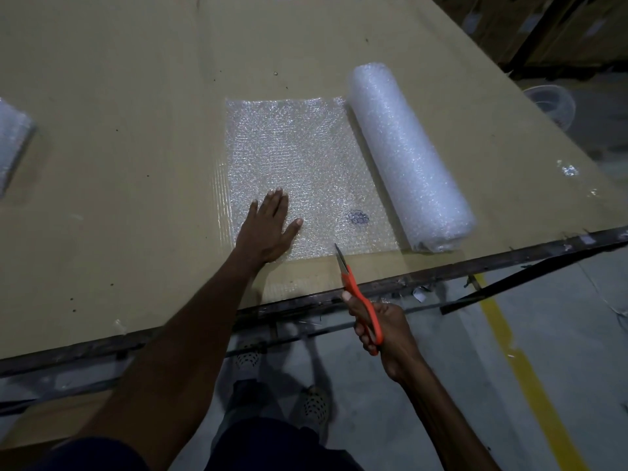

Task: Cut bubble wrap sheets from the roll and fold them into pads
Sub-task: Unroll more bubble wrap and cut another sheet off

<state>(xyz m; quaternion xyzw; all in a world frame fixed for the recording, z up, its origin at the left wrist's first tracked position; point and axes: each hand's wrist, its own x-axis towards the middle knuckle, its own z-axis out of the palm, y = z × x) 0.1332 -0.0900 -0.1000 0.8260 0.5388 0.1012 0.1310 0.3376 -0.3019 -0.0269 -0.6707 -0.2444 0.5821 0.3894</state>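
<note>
A bubble wrap roll lies on the cardboard-covered table, with a sheet unrolled flat to its left. My left hand presses flat on the sheet's near left part, fingers straight. My right hand grips orange-handled scissors just off the table's near edge. The blades point up at the sheet's near edge, their tip touching or just short of it. A dark mark shows on the sheet near the roll.
A pile of bubble wrap sits at the table's far left edge. The table's dark metal rim runs along the near side. A clear plastic tub stands on the floor at right. A yellow floor line runs below right.
</note>
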